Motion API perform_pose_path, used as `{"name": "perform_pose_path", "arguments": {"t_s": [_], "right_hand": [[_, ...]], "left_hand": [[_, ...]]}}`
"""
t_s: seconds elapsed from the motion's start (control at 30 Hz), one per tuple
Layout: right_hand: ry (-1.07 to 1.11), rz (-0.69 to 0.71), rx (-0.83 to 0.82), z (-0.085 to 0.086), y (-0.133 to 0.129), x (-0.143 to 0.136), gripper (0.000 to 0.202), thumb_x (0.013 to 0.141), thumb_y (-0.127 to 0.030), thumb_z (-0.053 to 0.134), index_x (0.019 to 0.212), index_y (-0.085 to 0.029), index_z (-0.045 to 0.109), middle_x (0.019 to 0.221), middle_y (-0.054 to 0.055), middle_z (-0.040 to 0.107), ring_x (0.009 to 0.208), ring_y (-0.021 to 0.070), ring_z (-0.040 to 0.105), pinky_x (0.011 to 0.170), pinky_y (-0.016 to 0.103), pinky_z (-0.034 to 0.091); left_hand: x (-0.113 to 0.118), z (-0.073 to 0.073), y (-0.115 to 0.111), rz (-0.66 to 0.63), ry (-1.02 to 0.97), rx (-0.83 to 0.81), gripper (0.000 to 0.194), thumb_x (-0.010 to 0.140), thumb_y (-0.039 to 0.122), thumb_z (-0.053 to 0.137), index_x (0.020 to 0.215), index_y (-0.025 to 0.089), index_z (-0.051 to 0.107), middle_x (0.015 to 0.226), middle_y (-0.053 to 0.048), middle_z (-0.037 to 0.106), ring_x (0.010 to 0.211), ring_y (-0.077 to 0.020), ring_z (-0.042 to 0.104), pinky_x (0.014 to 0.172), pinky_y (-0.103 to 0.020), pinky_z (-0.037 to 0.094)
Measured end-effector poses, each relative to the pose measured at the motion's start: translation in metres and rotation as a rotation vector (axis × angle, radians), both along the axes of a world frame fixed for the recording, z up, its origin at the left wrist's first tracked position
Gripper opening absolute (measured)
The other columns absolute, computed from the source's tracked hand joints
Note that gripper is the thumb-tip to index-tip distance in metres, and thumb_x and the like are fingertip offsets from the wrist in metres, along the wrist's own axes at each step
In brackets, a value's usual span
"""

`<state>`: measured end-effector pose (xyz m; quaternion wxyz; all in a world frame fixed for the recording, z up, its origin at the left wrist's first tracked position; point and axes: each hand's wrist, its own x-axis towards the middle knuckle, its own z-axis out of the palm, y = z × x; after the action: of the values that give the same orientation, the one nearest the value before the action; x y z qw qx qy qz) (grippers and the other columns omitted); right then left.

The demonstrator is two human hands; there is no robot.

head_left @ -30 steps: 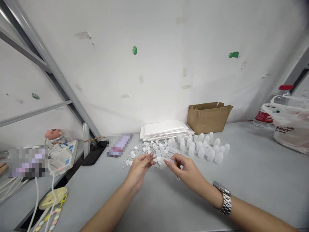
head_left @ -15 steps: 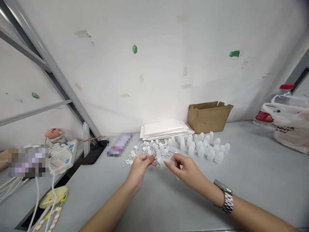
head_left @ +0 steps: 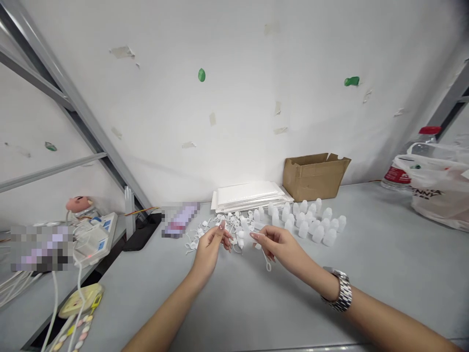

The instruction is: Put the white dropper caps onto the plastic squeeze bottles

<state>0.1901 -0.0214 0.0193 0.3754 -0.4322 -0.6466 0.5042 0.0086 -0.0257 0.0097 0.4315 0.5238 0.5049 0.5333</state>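
My right hand (head_left: 273, 242) pinches a small translucent bottle (head_left: 249, 237) between thumb and fingers, its tip pointing left. A white strap with a ring end (head_left: 268, 266) hangs below that hand. To the left, my left hand (head_left: 216, 239) is apart from the bottle, thumb raised and fingers loosely curled, with nothing seen between them. Behind my hands lies a loose pile of small white caps with straps (head_left: 201, 232). Several translucent bottles (head_left: 317, 233) stand in a group to the right of the pile.
White padded envelopes (head_left: 249, 195) are stacked by the wall, beside an open cardboard box (head_left: 317, 178). At the far right are a plastic bag (head_left: 439, 195) and a red-capped bottle (head_left: 397, 176). A blurred phone-like item (head_left: 181, 220) and a power strip (head_left: 97, 239) lie left.
My left hand has let go of the bottle's end and moved slightly left, its fingers opening. My right hand still holds the bottle, and the hanging strap shows more. The view has shifted slightly.
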Motion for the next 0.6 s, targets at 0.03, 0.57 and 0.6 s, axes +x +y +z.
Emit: {"name": "perform_pose_path", "arguments": {"t_s": [0.03, 0.57, 0.6], "right_hand": [[0.005, 0.003, -0.004, 0.000, 0.000, 0.000, 0.037, 0.076, -0.052, 0.051, 0.062, -0.018, 0.047, 0.044, -0.006, 0.042, 0.040, 0.0078, 0.039, 0.042, 0.021, 0.032], [-0.269, 0.154, 0.212, -0.013, -0.002, 0.003, 0.026, 0.086, -0.040, 0.043, 0.073, -0.019, 0.048, 0.060, -0.001, 0.055, 0.054, 0.0126, 0.051, 0.053, 0.025, 0.039], [-0.312, 0.173, 0.244, -0.016, -0.001, 0.003, 0.022, 0.086, -0.038, 0.045, 0.077, -0.019, 0.050, 0.064, 0.000, 0.056, 0.057, 0.0134, 0.052, 0.054, 0.026, 0.039]], "left_hand": [[0.000, 0.001, 0.000, -0.033, 0.003, 0.000, 0.037, 0.075, 0.050, 0.052, 0.063, 0.017, 0.062, 0.053, 0.000, 0.056, 0.053, -0.0140, 0.051, 0.058, -0.024, 0.040], [-0.005, -0.001, 0.002, -0.257, 0.137, 0.044, 0.032, 0.078, 0.042, 0.052, 0.057, 0.018, 0.059, 0.052, 0.001, 0.055, 0.051, -0.0135, 0.053, 0.058, -0.024, 0.040], [-0.006, 0.000, 0.003, -0.261, 0.164, 0.049, 0.034, 0.078, 0.043, 0.051, 0.057, 0.018, 0.059, 0.053, 0.000, 0.056, 0.053, -0.0139, 0.053, 0.059, -0.024, 0.040]]}}
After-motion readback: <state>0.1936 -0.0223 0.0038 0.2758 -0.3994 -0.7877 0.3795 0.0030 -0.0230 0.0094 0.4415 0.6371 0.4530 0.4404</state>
